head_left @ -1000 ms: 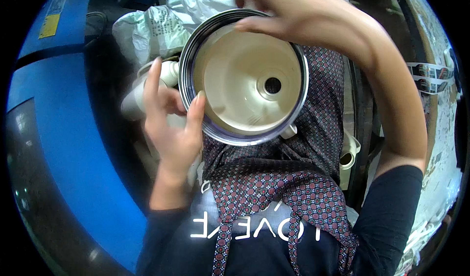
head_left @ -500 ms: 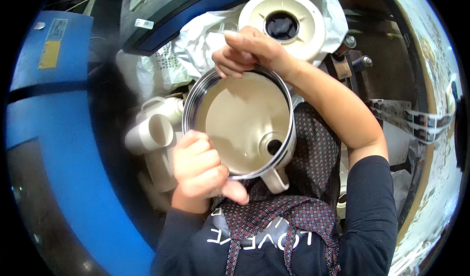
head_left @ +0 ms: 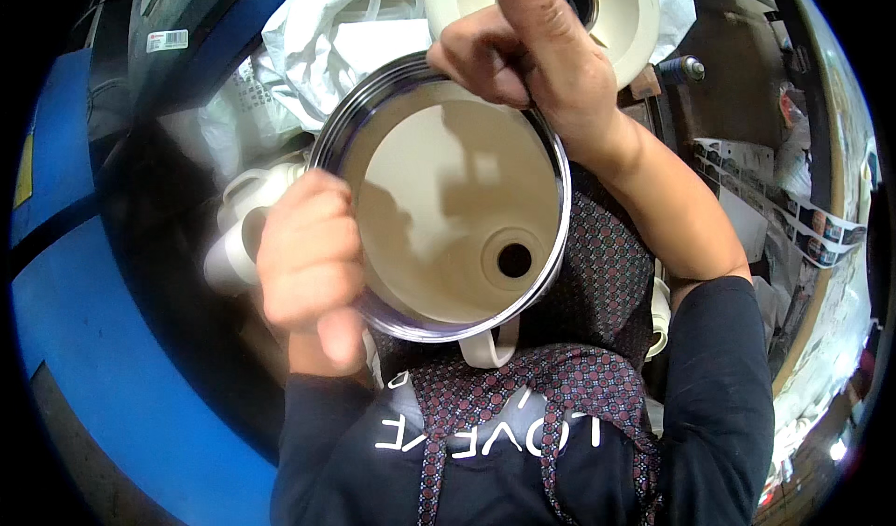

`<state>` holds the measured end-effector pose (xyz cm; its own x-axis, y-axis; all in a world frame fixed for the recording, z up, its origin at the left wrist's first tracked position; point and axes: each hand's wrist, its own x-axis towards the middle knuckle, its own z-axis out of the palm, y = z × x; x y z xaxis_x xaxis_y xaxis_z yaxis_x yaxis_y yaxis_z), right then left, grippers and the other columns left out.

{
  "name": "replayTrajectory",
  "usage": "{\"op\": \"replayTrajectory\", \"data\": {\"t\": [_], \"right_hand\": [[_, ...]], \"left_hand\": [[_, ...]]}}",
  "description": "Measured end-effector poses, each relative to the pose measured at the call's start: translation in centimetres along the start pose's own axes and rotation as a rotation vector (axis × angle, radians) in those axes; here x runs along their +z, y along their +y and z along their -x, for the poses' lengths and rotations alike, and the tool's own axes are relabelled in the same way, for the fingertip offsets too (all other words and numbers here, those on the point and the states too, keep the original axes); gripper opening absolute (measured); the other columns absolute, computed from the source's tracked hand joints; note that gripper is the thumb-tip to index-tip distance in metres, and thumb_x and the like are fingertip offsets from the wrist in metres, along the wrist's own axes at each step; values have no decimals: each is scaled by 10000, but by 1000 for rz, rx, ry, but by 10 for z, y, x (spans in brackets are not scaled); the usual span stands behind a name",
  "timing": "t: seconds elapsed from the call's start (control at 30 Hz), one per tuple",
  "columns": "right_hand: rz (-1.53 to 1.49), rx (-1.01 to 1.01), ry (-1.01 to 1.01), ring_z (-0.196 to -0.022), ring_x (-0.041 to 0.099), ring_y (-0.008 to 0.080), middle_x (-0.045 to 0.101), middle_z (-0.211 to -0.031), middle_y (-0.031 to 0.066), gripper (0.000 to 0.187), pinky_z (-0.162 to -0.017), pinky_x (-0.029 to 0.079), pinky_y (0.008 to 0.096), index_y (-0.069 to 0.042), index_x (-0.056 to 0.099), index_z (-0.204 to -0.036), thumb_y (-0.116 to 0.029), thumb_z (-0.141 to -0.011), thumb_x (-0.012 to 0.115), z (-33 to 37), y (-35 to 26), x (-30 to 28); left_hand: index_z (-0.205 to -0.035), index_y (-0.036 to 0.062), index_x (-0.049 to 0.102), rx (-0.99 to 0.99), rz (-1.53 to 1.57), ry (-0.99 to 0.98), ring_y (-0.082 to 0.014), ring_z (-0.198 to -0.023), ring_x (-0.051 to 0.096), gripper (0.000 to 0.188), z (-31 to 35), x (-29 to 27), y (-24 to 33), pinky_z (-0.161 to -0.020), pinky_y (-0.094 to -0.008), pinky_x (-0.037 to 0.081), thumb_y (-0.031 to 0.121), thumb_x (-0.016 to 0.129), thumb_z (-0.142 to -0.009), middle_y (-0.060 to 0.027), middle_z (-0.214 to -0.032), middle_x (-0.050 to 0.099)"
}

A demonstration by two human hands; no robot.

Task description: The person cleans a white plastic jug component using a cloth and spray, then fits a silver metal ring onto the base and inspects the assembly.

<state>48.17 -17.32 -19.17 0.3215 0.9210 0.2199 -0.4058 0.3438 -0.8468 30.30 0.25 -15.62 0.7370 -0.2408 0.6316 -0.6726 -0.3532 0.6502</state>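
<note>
A deep, round cream plastic tub (head_left: 411, 181) with a shiny metal band round its rim rests in my lap, its mouth facing up. Inside, near the lower right, its floor has a round dark hole (head_left: 513, 260) with a raised collar. A cream handle (head_left: 490, 347) sticks out from the side nearest my body. My left hand (head_left: 313, 255) is closed at the left rim, slightly blurred, thumb pointing toward me. My right hand (head_left: 541, 55) has its fingers curled over the far rim, thumb raised. What lies under the fingers is hidden.
Beyond the tub lies a round cream lid-like part (head_left: 630, 13) with a dark centre, beside white plastic bags (head_left: 308, 45). Cream jug-like parts (head_left: 233, 251) sit at the left, near a blue panel (head_left: 121, 358). A spray can (head_left: 681, 69) lies at the right.
The tub looks larger and nearer, and has shifted a little left. My left hand has moved left with the rim; my right hand has moved up and right. The surroundings have shifted with the view.
</note>
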Motion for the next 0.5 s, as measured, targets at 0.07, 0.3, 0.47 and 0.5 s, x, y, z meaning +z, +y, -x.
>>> {"op": "replayTrajectory", "data": {"t": [0.07,0.3,0.47,0.5], "right_hand": [[220,-111,277,-501,332,111,388,-522,-2,659,-505,277,288,-78,414,-562,-561,-980,256,8,4,23],[680,-279,539,-462,235,69,281,-507,-40,714,-445,153,266,-83,338,-511,-584,-1002,203,24,5,58],[684,-252,680,-471,248,78,280,-489,-37,732,-453,162,257,-110,320,-489,-663,-961,227,22,7,66],[651,-270,652,-465,250,81,288,-483,-34,731,-451,162,256,-115,318,-485,-662,-961,228,25,7,68]], "left_hand": [[-549,66,360,25,70,40,-210,-454,342,599,1,3,-16,-476,-339,296,490,449,-963,-52,-527,362],[-530,43,301,-120,-3,160,-235,-509,399,696,7,1,-44,-548,-344,350,562,250,-991,-81,-521,372],[-525,46,335,-52,-20,246,-216,-475,400,625,17,0,-40,-556,-342,361,433,328,-1016,-61,-510,370],[-524,50,345,-61,9,256,-211,-468,400,615,16,-2,-35,-556,-337,360,417,337,-1017,-59,-506,370]]}}
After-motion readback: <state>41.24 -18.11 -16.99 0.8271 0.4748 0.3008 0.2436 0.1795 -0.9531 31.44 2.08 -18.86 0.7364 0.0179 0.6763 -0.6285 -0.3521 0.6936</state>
